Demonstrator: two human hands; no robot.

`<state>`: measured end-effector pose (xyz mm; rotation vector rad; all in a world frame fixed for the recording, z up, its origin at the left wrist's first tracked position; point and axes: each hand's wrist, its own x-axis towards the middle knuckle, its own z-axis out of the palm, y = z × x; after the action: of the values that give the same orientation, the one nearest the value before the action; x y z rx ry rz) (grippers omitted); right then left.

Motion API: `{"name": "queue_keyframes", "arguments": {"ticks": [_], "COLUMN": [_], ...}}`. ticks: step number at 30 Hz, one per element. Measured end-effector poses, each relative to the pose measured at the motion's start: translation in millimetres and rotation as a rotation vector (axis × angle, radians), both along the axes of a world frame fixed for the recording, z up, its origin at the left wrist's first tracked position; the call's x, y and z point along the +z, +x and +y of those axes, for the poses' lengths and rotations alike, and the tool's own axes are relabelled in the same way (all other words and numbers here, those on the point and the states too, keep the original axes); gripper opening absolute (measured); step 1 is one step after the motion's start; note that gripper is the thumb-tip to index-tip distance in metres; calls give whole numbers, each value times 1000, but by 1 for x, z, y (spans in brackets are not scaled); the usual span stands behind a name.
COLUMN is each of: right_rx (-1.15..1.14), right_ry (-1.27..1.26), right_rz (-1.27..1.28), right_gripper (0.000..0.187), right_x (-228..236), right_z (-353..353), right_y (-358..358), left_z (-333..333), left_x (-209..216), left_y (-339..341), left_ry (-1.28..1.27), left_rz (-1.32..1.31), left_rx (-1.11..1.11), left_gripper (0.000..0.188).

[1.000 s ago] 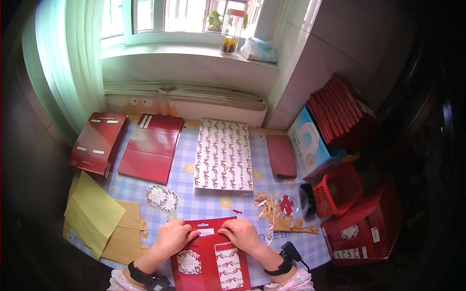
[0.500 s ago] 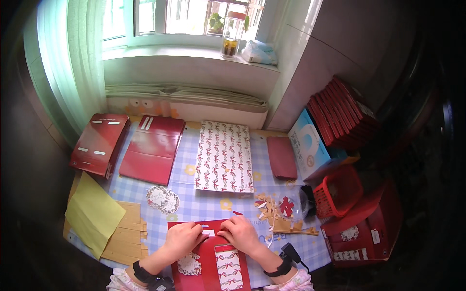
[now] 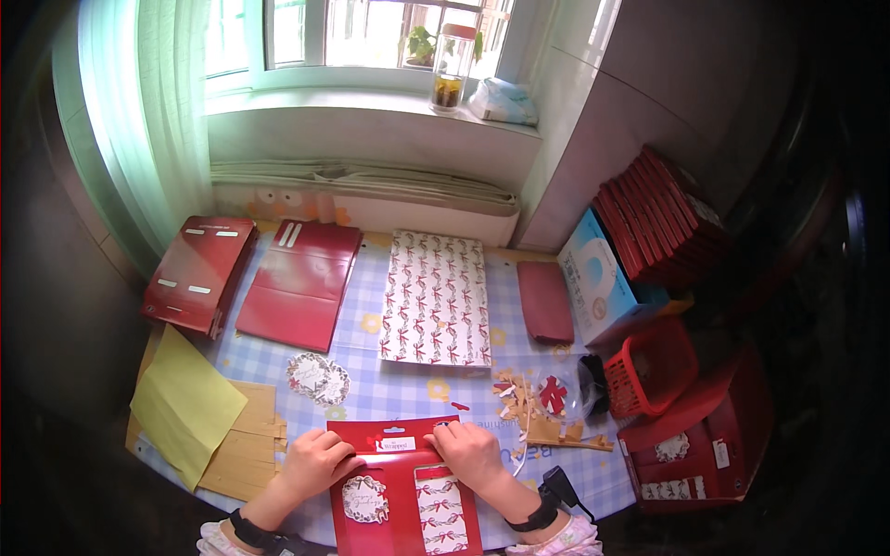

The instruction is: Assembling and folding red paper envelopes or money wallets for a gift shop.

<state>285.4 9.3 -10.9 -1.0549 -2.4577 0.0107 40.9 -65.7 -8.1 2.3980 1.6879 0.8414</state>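
Observation:
In front of me lies a red cardboard folder [image 3: 402, 510] with a hang hole in its top flap. A floral die-cut card [image 3: 366, 499] shows on its left half, and a panel of white paper with a red bow pattern [image 3: 441, 515] on its right. A small white label [image 3: 397, 444] sits on the flap. My left hand [image 3: 320, 461] is closed at the folder's left edge, thumb along the fold under the flap. Fingers curled, my right hand [image 3: 471, 454] grips the flap's right end. The undersides of both grips are hidden.
Behind stand red folder stacks [image 3: 199, 275] [image 3: 298, 287], a patterned paper stack [image 3: 434, 296] and floral cut-outs [image 3: 318, 378]. Yellow paper [image 3: 188, 408] lies left. Tape scraps [image 3: 542, 426], a red basket [image 3: 652, 371], a blue box [image 3: 607, 278] and an opened red folder [image 3: 695, 445] are right.
My hands have slid apart from the middle of the flap toward its two ends, uncovering the label and the fold. The view has shifted slightly.

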Motion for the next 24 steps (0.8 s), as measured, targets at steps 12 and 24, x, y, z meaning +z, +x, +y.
{"name": "queue_keyframes", "arguments": {"ticks": [12,24], "right_rx": [101,147], "right_ry": [-43,-143], "right_rz": [29,56], "right_gripper": [23,26], "right_x": [2,-1], "right_z": [2,3], "right_y": [1,0], "left_z": [-5,-1], "left_x": [6,9], "left_y": [-13,-17], "left_ry": [-326,-350], "left_rz": [-277,-144], "left_rx": [-33,-86], "left_gripper": [28,27]}}
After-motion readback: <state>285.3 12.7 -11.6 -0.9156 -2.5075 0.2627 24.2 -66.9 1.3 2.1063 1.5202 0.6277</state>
